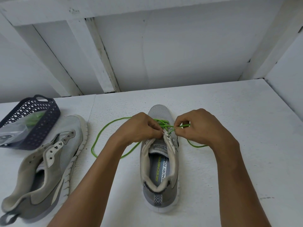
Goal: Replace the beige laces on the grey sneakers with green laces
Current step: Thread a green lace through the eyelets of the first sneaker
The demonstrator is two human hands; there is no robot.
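A grey sneaker (pixel 159 163) stands upright in the middle of the white surface, toe pointing away from me. A green lace (pixel 98 136) crosses its front eyelets and loops out onto the surface at left and right. My left hand (pixel 139 128) pinches the sneaker's left eyelet flap beside the lace. My right hand (pixel 196 126) pinches the green lace at the right eyelet row. A second grey sneaker (pixel 47 161) lies at the left, tilted on its side, with bare eyelets.
A dark lattice basket (pixel 41 118) sits at the far left behind the second sneaker, holding a clear bag with something green in it. A white wall with beams rises behind the surface, and a white side wall (pixel 285 66) stands at the right.
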